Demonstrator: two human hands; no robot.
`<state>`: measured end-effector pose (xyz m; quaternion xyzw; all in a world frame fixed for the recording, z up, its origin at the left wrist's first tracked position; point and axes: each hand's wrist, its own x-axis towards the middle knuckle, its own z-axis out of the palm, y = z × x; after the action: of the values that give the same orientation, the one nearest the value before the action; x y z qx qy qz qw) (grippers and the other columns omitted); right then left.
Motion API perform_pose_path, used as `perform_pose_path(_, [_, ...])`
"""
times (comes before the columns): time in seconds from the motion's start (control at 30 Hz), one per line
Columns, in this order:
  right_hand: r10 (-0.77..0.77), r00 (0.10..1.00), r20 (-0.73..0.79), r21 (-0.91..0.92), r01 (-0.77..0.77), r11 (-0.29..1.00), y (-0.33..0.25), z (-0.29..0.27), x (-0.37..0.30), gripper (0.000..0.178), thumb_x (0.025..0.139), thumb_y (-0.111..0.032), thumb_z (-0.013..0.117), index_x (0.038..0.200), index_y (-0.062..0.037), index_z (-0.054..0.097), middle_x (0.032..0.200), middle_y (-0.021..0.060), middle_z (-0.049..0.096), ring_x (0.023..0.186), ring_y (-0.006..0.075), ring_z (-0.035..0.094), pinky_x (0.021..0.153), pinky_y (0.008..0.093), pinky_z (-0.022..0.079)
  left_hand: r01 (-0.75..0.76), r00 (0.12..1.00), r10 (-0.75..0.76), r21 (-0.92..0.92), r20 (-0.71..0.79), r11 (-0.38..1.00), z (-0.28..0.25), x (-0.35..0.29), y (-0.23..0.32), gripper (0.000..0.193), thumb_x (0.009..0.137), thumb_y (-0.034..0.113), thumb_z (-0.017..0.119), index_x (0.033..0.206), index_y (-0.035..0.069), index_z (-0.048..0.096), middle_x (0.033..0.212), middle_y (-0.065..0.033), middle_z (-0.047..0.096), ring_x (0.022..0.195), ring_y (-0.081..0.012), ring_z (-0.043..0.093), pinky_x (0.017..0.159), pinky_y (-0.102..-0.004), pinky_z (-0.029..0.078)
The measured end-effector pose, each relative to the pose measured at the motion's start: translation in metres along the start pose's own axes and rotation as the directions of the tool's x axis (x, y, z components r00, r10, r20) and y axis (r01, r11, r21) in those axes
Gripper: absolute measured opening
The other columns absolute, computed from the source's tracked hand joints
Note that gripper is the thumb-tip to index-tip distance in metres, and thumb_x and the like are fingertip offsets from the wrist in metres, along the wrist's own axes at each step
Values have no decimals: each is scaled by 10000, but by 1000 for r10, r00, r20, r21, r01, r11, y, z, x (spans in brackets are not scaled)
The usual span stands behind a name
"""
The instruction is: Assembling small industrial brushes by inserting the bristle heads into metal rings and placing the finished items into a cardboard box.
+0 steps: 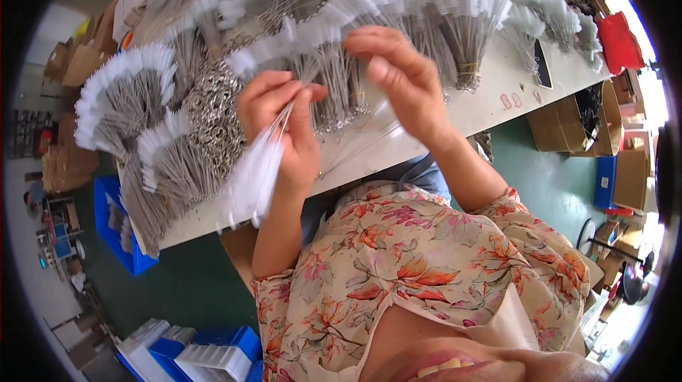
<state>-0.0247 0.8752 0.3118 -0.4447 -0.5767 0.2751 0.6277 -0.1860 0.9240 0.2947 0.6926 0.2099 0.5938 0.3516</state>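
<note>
My left hand [290, 137] is closed in a pinch around the thin wire stems of several white-bristled wire brushes [254, 179], whose bristle ends hang down and to the left. Raised above the table edge, my right hand [412, 87] has its thumb apart from its bent fingers, and nothing shows between them. Just behind the hands stand bundles of the same brushes [465, 34], bristles away from me and stem ends toward me. On the table under my hands lie a few loose wire stems [366, 142], partly hidden by the left hand.
A heap of small metal rings or loops [213, 108] lies at the left among more brush bundles [128, 94]. The pale table [501, 90] carries a dark phone-like slab [543, 66] at right. An open carton [561, 130] stands beyond the right edge, a blue bin [128, 240] below the left.
</note>
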Motion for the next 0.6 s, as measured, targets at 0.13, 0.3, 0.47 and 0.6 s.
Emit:
perform_pose_path(0.13, [482, 852, 203, 371, -522, 768, 38, 13, -13, 353, 914, -273, 497, 1142, -9, 552, 992, 80, 612, 961, 173, 556, 875, 306, 435, -65, 994, 55, 99, 99, 993, -1, -21, -7, 139, 835, -30, 539, 960, -23, 477, 1012, -149, 486, 736, -212, 637, 721, -275, 516])
perform_pose_path(0.3, [497, 818, 289, 870, -441, 220, 39, 24, -6, 210, 945, -196, 424, 988, -34, 552, 875, 42, 599, 713, 92, 528, 637, 213, 447, -320, 942, 261, 328, 212, 889, 3, -45, -25, 290, 705, -16, 671, 986, 36, 620, 1059, -119, 489, 945, -234, 521, 780, -287, 469])
perform_pose_path(0.47, [475, 765, 436, -78, -494, 866, 14, 5, -7, 167, 877, -142, 520, 935, -13, 609, 756, 43, 618, 599, 99, 520, 547, 231, 419, -152, 988, 157, 239, -3, 959, -32, -12, -12, 738, 662, 111, 739, 1299, 26, 375, 1243, -145, 377, 1089, -271, 463, 888, -362, 406])
perform_pose_path(0.6, [304, 798, 521, -174, -249, 953, 3, 32, -23, 134, 866, -66, 513, 947, 18, 578, 748, 43, 590, 650, 91, 507, 586, 238, 429, 323, 847, -187, -202, 498, 924, -23, -21, 1, 965, 641, 219, 785, 1376, 41, 186, 1359, -156, 282, 1129, -260, 444, 882, -360, 412])
